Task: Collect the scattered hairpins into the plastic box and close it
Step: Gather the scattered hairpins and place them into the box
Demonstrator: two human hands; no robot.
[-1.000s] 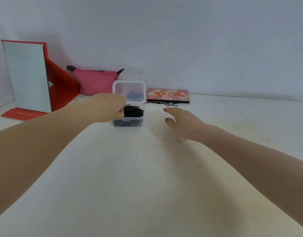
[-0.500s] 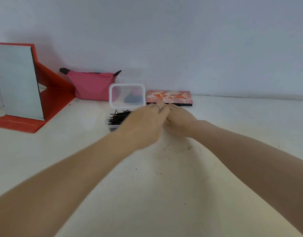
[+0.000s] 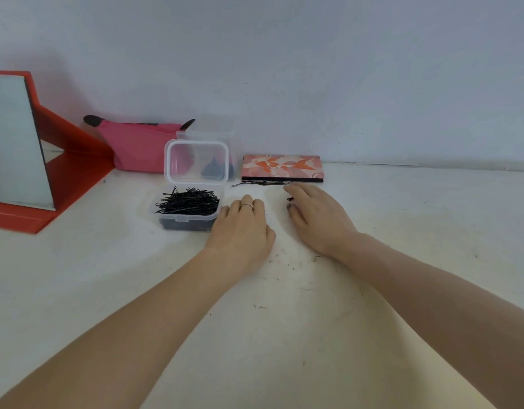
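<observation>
The last loose black metal hairpins (image 3: pixel 266 182) lie in a thin row on the white desk (image 3: pixel 284 335), hard against the front edge of the flat orange-and-pink floral case (image 3: pixel 283 168), their long axes running left to right, parallel to that edge. They sit just beyond the fingertips of the right hand (image 3: pixel 317 218), which is the nearer of the two; its fingers are stretched forward and loosely spread, palm down, and something small and dark shows at the thumb, too small to tell whether it is a pin being pinched. The left hand (image 3: pixel 243 231), wearing a ring, rests palm down beside the right wall of the small clear plastic box (image 3: pixel 187 222), fingers relaxed and gripping nothing visible. The box is heaped with black pins above its rim, and its hinged clear lid (image 3: pixel 196 161) stands upright at the back, open. Reaching the row looks like a short forward move for the right hand, then a carry leftward across to the box.
</observation>
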